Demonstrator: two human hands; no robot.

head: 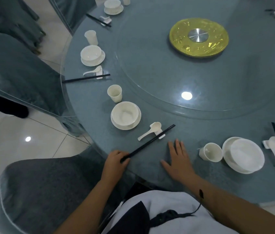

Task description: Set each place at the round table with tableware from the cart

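- A restaurant banquet room: a large round glass-topped worktop [150, 48] carries a glass turntable with a gold hub [199, 38] at 1 o'clock.
- Identical white place settings [125, 115] ring its edge.
- Fabric-covered chairs [20, 71] stand at 9 o'clock on a glossy tiled floor [15, 141].

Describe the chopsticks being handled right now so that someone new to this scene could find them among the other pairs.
Start at the gold disc in the middle of the round table, then come to the near rim. The chopsticks lie slanted across a white rest beside a white spoon. Only this pair has a hand on it: the left hand grips its near end.
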